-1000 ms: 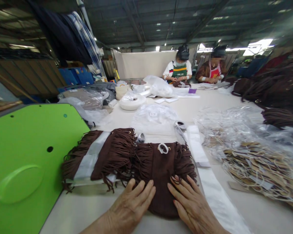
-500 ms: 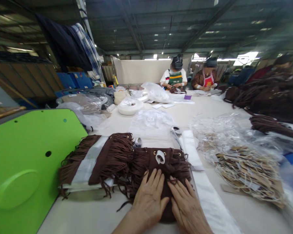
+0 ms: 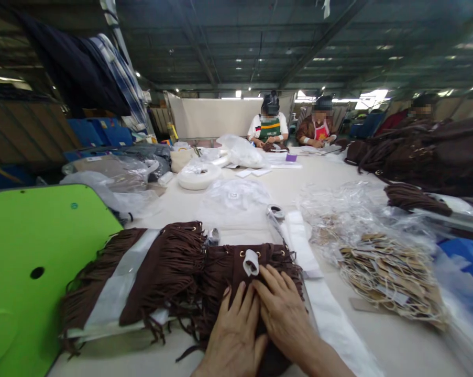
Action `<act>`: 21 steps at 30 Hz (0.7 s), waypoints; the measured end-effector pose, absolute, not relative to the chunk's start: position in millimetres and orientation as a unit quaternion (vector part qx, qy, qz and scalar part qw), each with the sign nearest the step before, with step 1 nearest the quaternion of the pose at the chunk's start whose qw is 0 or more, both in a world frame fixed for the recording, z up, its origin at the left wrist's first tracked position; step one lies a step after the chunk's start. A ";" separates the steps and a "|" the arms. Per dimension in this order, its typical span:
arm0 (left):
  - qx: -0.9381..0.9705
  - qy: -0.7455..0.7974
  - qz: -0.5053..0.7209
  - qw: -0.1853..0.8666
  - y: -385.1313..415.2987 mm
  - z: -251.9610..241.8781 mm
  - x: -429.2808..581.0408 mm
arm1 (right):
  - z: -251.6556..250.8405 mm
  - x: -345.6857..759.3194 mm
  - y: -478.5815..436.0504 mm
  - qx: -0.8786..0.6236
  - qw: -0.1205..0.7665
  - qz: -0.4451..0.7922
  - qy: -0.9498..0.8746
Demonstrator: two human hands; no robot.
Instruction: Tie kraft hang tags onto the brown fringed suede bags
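Observation:
A dark brown fringed bag (image 3: 220,262) with gold eyelets lies on the table in front of me. A small white wrap (image 3: 251,263) sits near its top edge. My left hand (image 3: 236,330) rests flat on the bag's lower middle, fingers stretched out. Just right of it, my right hand (image 3: 281,309) also presses flat on the bag, its fingertips close below the white wrap. Neither hand grips anything. To the left, touching the bag, lies another brown fringed piece (image 3: 150,277) with a pale strip (image 3: 120,283) across it.
A green panel (image 3: 43,235) stands at left. Paper tags with strings (image 3: 393,283) and clear plastic bags (image 3: 338,209) lie at right. A white roll (image 3: 199,176) and a tape roll (image 3: 275,211) are farther back. Co-workers (image 3: 268,125) sit across the table.
My right hand has slid up the bag toward the white wrap. My left hand stays flat on the bag. The whole view has shifted, moving the scene slightly left.

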State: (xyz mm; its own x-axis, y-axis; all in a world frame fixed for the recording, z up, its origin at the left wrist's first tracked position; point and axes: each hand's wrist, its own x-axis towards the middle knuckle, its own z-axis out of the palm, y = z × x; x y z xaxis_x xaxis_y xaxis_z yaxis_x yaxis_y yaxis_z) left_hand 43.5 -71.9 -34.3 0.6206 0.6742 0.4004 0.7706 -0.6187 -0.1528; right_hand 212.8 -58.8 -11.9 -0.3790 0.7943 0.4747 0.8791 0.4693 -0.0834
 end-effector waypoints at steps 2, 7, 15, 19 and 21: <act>-0.877 -0.402 -0.179 0.193 -69.5 -36.6 42.8 | -20.9 230.1 -51.0 -0.594 0.196 -0.113 -0.772; -0.866 -0.386 -0.217 0.233 -64.1 -39.5 42.4 | -33.4 301.7 -35.4 -0.691 0.188 -0.199 -0.669; -0.873 -0.365 -0.198 0.257 -58.9 -40.5 38.3 | 1.0 239.7 23.1 -0.520 0.191 -0.076 -0.829; -0.864 -0.373 -0.226 0.251 -59.6 -43.7 40.1 | 12.9 245.8 36.5 -0.501 0.145 -0.072 -0.850; -0.862 -0.378 -0.232 0.246 -60.2 -44.7 41.4 | 19.9 262.9 37.3 -0.499 0.122 -0.073 -0.855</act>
